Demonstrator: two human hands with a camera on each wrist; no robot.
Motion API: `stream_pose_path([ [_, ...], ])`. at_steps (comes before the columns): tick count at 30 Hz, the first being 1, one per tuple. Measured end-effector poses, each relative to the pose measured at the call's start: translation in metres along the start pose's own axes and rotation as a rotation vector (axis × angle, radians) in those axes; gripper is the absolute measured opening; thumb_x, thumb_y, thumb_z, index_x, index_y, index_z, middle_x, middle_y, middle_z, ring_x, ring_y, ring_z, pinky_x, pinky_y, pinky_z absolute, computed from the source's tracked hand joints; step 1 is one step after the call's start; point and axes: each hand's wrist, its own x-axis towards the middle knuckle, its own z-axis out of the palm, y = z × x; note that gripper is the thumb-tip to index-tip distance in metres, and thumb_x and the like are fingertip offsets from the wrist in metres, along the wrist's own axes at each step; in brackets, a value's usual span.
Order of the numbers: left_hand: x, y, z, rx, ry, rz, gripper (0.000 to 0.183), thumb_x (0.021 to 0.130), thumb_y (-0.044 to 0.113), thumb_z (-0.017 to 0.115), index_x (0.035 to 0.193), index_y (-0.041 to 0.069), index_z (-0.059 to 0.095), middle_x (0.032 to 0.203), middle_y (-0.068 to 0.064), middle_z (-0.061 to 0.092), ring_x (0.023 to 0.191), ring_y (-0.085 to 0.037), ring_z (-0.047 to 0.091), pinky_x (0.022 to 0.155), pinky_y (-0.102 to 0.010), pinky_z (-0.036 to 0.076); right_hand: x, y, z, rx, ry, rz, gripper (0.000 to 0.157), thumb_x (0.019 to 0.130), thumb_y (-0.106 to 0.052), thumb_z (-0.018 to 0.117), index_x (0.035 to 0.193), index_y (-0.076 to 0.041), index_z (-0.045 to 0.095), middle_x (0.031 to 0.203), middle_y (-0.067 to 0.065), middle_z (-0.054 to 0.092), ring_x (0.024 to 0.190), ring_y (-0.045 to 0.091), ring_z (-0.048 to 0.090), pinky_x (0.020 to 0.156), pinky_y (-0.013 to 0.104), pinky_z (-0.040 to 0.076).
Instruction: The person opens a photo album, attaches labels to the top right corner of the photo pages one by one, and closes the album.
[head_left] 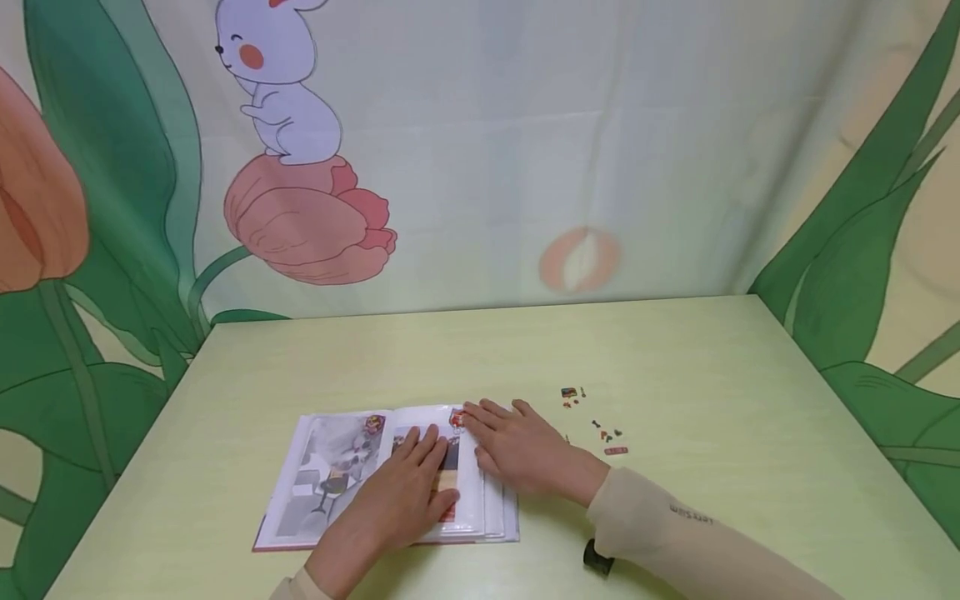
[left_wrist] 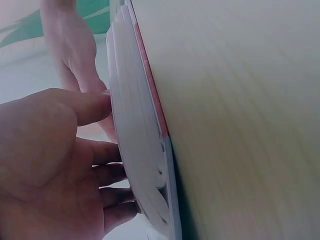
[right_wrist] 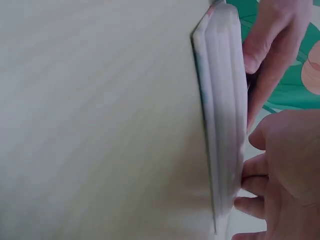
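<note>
An open photo album (head_left: 471, 500) with clear-sleeved pages lies on the table. My left hand (head_left: 405, 487) rests on its right page, fingers extended over a photo, thumb toward the lower part. At that page's upper right, my right hand (head_left: 525, 446) touches the surface with outstretched fingertips beside a small red sticker (head_left: 456, 418), partly covering it. Another round sticker (head_left: 374, 425) sits at the top of the left page, above a grey picture (head_left: 307, 500). In the left wrist view, the thick stack of page edges (left_wrist: 132, 100) shows beneath the fingers.
Several small loose stickers (head_left: 568, 392) lie on the table (head_left: 697, 375) right of the album, among them a reddish strip (head_left: 616, 451). A black device (head_left: 597, 558) shows under the right sleeve. Behind the table hangs a printed curtain (head_left: 465, 167).
</note>
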Motion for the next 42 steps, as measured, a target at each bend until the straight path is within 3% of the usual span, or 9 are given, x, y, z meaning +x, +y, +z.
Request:
stream_pose_path([
  [7,0.0,0.0,0.001,-0.005,-0.008,-0.005,0.068,0.102,0.035,0.064,0.15,-0.009,0.046,0.16,-0.025,0.038,0.15,-0.045,0.029,0.122,-0.051,0.028,0.002,-0.003,-0.001,0.015,0.008,-0.001,0.057,0.112,-0.04,0.036,0.16,-0.01,0.038,0.168,0.005,0.031,0.155,0.025,0.027,0.119,0.054,0.031],
  [14,0.0,0.0,0.002,-0.012,-0.011,-0.009,0.069,0.101,0.037,0.064,0.15,-0.009,0.046,0.161,-0.025,0.037,0.151,-0.044,0.029,0.122,-0.052,0.028,0.0,-0.011,-0.003,0.025,0.066,-0.055,0.057,0.112,-0.038,0.034,0.161,-0.008,0.036,0.169,0.008,0.027,0.156,0.025,0.021,0.122,0.053,0.028],
  [21,0.0,0.0,0.003,-0.01,-0.016,-0.005,0.07,0.101,0.037,0.064,0.15,-0.009,0.045,0.161,-0.025,0.037,0.151,-0.044,0.028,0.122,-0.052,0.028,0.003,-0.013,-0.001,-0.001,0.021,-0.081,0.054,0.112,-0.033,0.033,0.16,-0.008,0.039,0.167,0.006,0.032,0.155,0.023,0.027,0.121,0.055,0.029],
  [29,0.0,0.0,0.003,-0.009,0.02,0.012,0.067,0.101,0.034,0.065,0.148,-0.01,0.047,0.159,-0.026,0.039,0.149,-0.046,0.031,0.121,-0.052,0.029,0.005,-0.005,0.002,-0.003,-0.009,-0.016,0.055,0.112,-0.035,0.035,0.162,-0.012,0.036,0.168,0.002,0.03,0.155,0.023,0.025,0.12,0.056,0.029],
  [36,0.001,0.0,0.004,-0.007,0.001,0.005,0.068,0.102,0.036,0.063,0.15,-0.009,0.046,0.161,-0.025,0.037,0.15,-0.045,0.029,0.122,-0.052,0.028,0.002,0.0,0.001,0.028,-0.009,0.023,0.058,0.112,-0.039,0.036,0.161,-0.008,0.035,0.169,0.005,0.028,0.155,0.025,0.027,0.121,0.057,0.028],
  [42,0.0,-0.002,0.002,-0.011,-0.004,-0.005,0.068,0.102,0.036,0.063,0.151,-0.008,0.046,0.161,-0.025,0.037,0.151,-0.045,0.028,0.122,-0.052,0.029,0.004,-0.005,0.002,0.045,0.016,0.004,0.059,0.112,-0.038,0.036,0.162,-0.008,0.033,0.17,0.006,0.024,0.157,0.024,0.019,0.123,0.055,0.025],
])
